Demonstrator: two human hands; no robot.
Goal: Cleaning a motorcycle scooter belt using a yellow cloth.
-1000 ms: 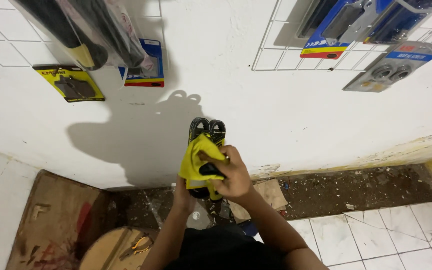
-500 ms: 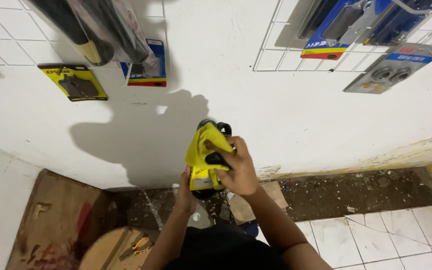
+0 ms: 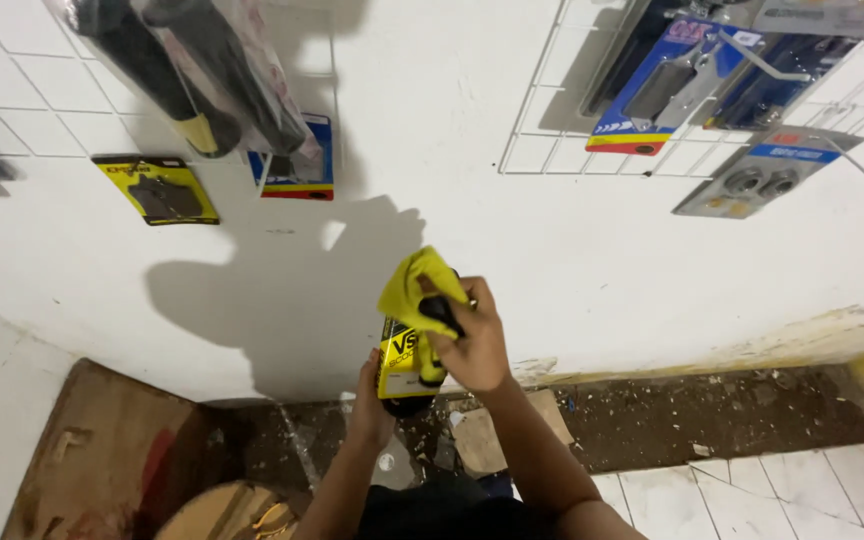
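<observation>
Yellow packaged part sits upright in front of me, held out in the air before the white wall, with nothing under it but the rubble-strewn strip of bare floor along the wall's foot. From the head camera, the only view I have, my left hand grips it from below and behind, so the printed yellow face stays turned toward me and the pack keeps steady. How those fingers are set I cannot tell; they are hidden behind the pack, though they must be closed enough to carry it.

My right hand comes over the top right corner of the pack. Its fingers are curled together and pressed down onto a folded yellow cloth, which I hold against the upper end of the pack, where a dark piece shows just beneath my knuckles. The cloth bunches up above my fingertips and leans to the left. So the pack lies between my two hands: its bottom end in the left, its top under the right.

Around it, wire racks hang on the wall with carded parts, a yellow-backed one to the upper left and a blue-backed one to the upper right, both well apart from my hands.
</observation>
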